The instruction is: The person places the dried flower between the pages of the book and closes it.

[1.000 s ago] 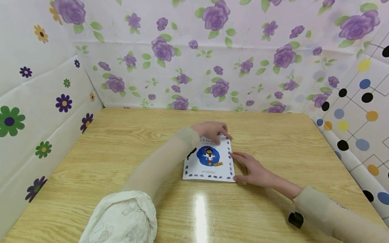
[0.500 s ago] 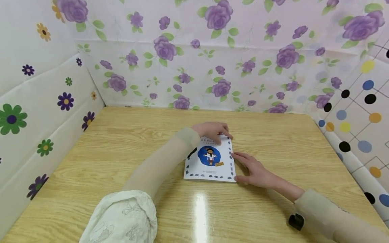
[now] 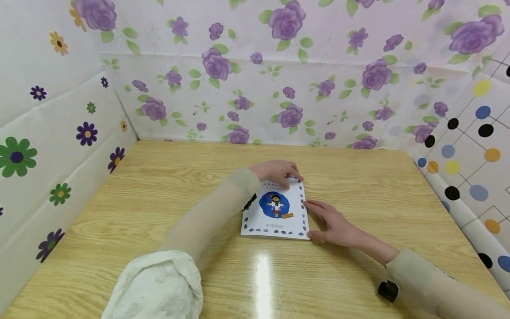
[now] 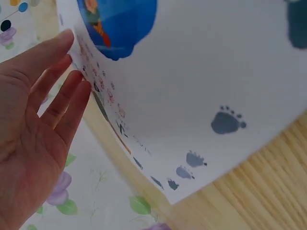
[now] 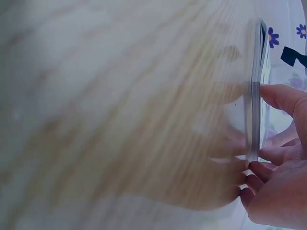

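A white picture book (image 3: 275, 221) lies flat on the wooden table, a blue circle with a cartoon figure on its cover and small footprints along its border. My left hand (image 3: 276, 172) reaches over to the book's far edge; its fingertips touch the edge near the far right corner. In the left wrist view its fingers (image 4: 72, 103) look fairly straight against the edge. My right hand (image 3: 334, 225) rests at the book's right side, thumb at the near corner and fingers spread along the edge. The right wrist view shows thumb and fingertips touching the book's side (image 5: 255, 105).
The wooden table (image 3: 171, 177) surrounds the book. Behind it hangs a purple-rose cloth (image 3: 259, 97), with a flower-patterned sheet (image 3: 44, 150) at left and a dotted one (image 3: 470, 177) at right. A black wrist device (image 3: 388, 290) sits under my right sleeve.
The view has shifted very slightly. Both hands keep their places at the book's edges, and the book lies as before.
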Available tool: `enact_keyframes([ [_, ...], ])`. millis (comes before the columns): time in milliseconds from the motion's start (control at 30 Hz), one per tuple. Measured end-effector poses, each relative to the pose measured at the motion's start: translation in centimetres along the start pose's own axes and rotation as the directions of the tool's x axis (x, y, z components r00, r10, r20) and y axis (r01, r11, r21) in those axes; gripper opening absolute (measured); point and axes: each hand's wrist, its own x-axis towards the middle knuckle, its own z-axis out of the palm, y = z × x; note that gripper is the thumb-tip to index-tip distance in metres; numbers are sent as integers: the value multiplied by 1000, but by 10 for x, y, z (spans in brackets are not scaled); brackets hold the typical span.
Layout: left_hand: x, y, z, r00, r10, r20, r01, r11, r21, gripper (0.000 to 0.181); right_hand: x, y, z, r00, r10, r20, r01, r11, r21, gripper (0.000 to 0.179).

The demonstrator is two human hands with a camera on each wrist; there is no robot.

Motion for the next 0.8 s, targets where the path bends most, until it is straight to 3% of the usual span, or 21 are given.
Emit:
enact_keyframes([
  [133,-12,-4,-3,999,-1,-46,-2,999,-49,48,1,-2,0,1000,0,18,1,1000,-15,78],
  [233,-31,-2,-10,996,31,-80,-36,997,-68,47,-1,-1,-1,999,-4,36,5,1000,-13,77],
  [467,-99,-3,-21,983,60,-173,-62,998,-2,48,-10,-5,-24,998,-52,-45,49,997,-60,71],
  [800,-193,-23,-15,947,27,-319,-3,997,77,53,-25,-11,-70,985,-88,-147,66,987,-148,72],
])
